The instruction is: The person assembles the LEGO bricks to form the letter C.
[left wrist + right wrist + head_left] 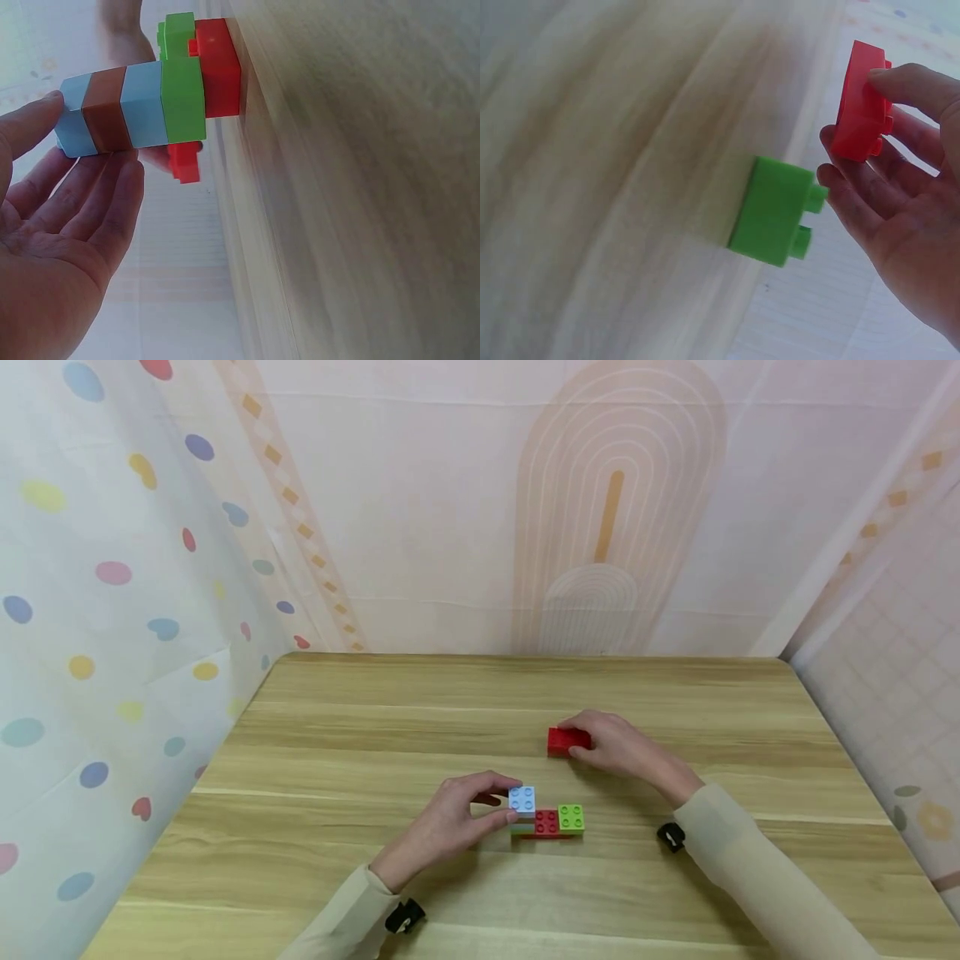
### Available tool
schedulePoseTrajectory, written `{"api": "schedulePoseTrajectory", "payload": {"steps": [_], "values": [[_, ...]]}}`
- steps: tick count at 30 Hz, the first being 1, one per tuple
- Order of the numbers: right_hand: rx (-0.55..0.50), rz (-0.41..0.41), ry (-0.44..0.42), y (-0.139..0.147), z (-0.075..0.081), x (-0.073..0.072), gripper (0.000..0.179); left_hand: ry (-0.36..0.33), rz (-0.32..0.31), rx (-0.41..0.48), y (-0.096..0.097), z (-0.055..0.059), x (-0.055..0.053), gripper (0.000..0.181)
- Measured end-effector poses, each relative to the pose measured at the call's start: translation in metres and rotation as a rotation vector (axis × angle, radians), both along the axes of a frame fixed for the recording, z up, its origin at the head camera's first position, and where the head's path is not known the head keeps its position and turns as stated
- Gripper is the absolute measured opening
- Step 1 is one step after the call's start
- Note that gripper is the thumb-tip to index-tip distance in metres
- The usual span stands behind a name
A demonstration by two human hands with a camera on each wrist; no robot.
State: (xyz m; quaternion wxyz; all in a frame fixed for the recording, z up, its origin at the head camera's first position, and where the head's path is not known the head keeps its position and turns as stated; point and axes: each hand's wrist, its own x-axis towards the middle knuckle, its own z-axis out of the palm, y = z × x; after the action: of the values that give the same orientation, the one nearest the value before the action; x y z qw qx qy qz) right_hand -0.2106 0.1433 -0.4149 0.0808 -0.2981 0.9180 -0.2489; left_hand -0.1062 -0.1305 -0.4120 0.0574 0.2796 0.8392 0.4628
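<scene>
A small build of toy building bricks stands on the table, with a long red brick (220, 67) at its base. One end carries a column: a green brick (184, 100), a light blue brick (143, 103), a brown brick (106, 109) and another light blue brick (522, 800) on top. My left hand (459, 818) pinches this top brick between thumb and fingers. At the other end is a lime green brick (571, 818). Farther back, my right hand (617, 745) grips a red brick (862, 105), studs facing the palm side, with the thumb across it.
The wooden table (360, 727) reaches back to a patterned cloth wall (420, 510). A dotted cloth (112, 627) hangs at the left, and another cloth (900, 677) lines the right. Black clasps (671, 837) hang by both sleeves.
</scene>
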Motion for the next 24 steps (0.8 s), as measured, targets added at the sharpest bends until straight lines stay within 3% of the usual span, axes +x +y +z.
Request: {"api": "schedulePoseTrajectory", "payload": {"steps": [10, 24], "values": [[-0.061, 0.035, 0.078, 0.002, 0.010, 0.013, 0.039, 0.007, -0.002, 0.006, -0.002, 0.001, 0.000, 0.033], [-0.130, 0.034, 0.108, 0.003, 0.022, 0.031, 0.040, -0.005, -0.003, 0.010, -0.003, 0.000, -0.001, 0.033]]}}
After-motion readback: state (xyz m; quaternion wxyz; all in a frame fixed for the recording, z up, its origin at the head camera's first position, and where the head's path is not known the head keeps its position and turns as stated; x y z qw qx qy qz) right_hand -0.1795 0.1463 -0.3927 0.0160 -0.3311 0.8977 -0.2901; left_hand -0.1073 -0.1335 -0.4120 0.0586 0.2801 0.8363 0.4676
